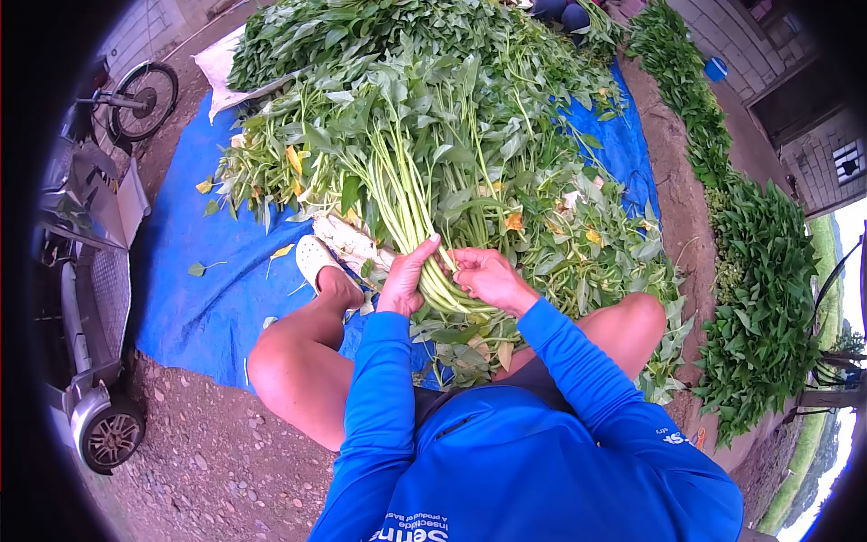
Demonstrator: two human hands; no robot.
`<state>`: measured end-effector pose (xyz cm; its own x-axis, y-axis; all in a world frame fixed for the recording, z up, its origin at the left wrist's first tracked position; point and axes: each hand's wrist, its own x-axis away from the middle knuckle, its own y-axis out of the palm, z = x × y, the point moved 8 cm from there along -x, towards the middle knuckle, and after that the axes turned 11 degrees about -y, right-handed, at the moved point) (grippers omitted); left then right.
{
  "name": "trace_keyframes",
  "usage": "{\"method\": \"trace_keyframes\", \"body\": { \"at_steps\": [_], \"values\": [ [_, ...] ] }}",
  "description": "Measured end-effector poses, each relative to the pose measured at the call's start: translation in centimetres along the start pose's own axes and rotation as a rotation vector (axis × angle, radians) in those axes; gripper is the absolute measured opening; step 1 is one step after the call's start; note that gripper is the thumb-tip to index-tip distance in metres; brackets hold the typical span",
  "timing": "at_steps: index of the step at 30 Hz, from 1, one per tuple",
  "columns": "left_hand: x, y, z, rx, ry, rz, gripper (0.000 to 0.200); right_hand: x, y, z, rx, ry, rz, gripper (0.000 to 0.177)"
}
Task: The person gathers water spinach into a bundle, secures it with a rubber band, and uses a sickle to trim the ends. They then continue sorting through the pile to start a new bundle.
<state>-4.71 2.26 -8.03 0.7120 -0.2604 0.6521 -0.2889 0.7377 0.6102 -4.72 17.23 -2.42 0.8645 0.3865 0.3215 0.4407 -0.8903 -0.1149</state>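
Note:
My left hand (408,278) is wrapped round a bundle of water spinach (399,194), its thumb lying along the long pale-green stems. The leafy ends point away from me, and the stem ends curve off to the right under my hands. On the right side of those stems, my right hand (493,279) is closed with its fingers pinched against the bundle. Whether something thin is also between these fingers cannot be made out. Beyond the bundle and around it lies a big heap of the same greens (470,117), with some yellowed leaves.
The heap lies on a blue tarp (217,280). My foot in a white clog (314,260) rests beside a whitish sack (352,244). More greens (754,307) line the right side. A motorbike wheel (149,101) and a sidecar wheel (112,436) stand at left.

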Motion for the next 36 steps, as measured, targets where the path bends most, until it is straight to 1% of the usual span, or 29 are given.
{"method": "trace_keyframes", "body": {
  "at_steps": [3, 4, 5, 6, 7, 8, 11, 12, 15, 16, 19, 20, 23, 24, 27, 28, 29, 31, 33, 36],
  "values": [
    [-0.1, -0.7, -0.6, 0.040, 0.002, 0.023, 0.035, -1.0, 0.6, 0.9, 0.080, -0.086, -0.015, 0.039],
    [0.0, -0.5, -0.1, 0.042, 0.119, 0.073, 0.037, -1.2, 0.8, 1.0, 0.101, -0.137, -0.043, 0.036],
    [0.1, -0.3, 0.2, 0.040, 0.231, 0.123, 0.040, -1.4, 0.6, 1.5, 0.133, -0.144, -0.022, 0.036],
    [0.2, -0.1, 0.7, -0.028, 0.362, 0.161, 0.040, -1.4, 0.6, 1.5, 0.164, -0.146, -0.001, 0.036],
    [-0.1, -0.4, 0.2, -0.045, 0.351, 0.200, 0.039, -1.1, 0.7, 1.8, 0.192, -0.142, 0.022, 0.036],
    [-0.4, -0.7, -0.3, -0.033, 0.302, 0.194, 0.039, -1.4, 0.3, 3.4, 0.125, -0.170, 0.113, 0.032],
    [-1.0, -1.4, -0.2, -0.027, 0.161, 0.180, 0.045, 0.0, -0.9, 3.6, -0.136, -0.073, 0.285, 0.027],
    [-1.3, -1.6, -0.5, -0.033, 0.109, 0.178, 0.048, 0.3, -1.2, 3.3, -0.208, -0.053, 0.318, 0.029],
    [-0.2, -1.2, 0.3, -0.031, 0.353, 0.308, 0.066, 1.5, -1.9, 3.2, -0.447, 0.023, 0.436, 0.033],
    [-0.4, -2.0, 0.3, -0.075, 0.425, 0.422, 0.079, 1.5, -1.8, 3.1, -0.517, 0.009, 0.450, 0.032],
    [0.1, -1.4, 0.7, -0.343, 0.555, 0.575, 0.085, 1.6, -0.8, 3.4, -0.552, -0.033, 0.432, 0.027],
    [-0.4, -0.3, 0.9, -0.329, 0.593, 0.404, 0.069, 1.5, -0.3, 3.4, -0.519, -0.041, 0.401, 0.027],
    [-1.9, -1.1, -0.8, -0.190, 0.151, 0.216, 0.042, 2.6, -0.8, 3.5, -0.655, -0.055, 0.454, 0.027],
    [-0.8, -0.5, -0.2, -0.160, 0.201, 0.257, 0.027, 2.8, -1.5, 3.6, -0.684, -0.024, 0.438, 0.025],
    [-0.8, -0.8, 0.0, -0.120, 0.203, 0.267, 0.027, 4.0, -3.8, 4.6, -0.828, -0.048, 0.405, 0.023],
    [-0.6, -0.8, 0.3, -0.116, 0.202, 0.264, 0.025, 5.2, -4.9, 4.1, -0.828, -0.001, 0.430, 0.023],
    [-0.4, -0.9, 0.5, -0.111, 0.200, 0.274, 0.024, 5.9, -6.3, 4.5, -0.888, -0.024, 0.425, 0.023],
    [-0.7, -1.5, 1.1, -0.114, 0.192, 0.285, 0.023, 7.8, -10.0, 5.1, -0.617, 0.015, 0.496, 0.026],
    [0.0, -1.0, 1.7, -0.148, 0.247, 0.311, 0.026, 7.2, -9.9, 3.5, -0.413, -0.098, 0.454, 0.029],
    [0.5, 0.2, 2.0, -0.227, 0.330, 0.358, 0.031, 6.3, -8.8, -0.9, -0.107, -0.275, 0.410, 0.032]
  ]
}}
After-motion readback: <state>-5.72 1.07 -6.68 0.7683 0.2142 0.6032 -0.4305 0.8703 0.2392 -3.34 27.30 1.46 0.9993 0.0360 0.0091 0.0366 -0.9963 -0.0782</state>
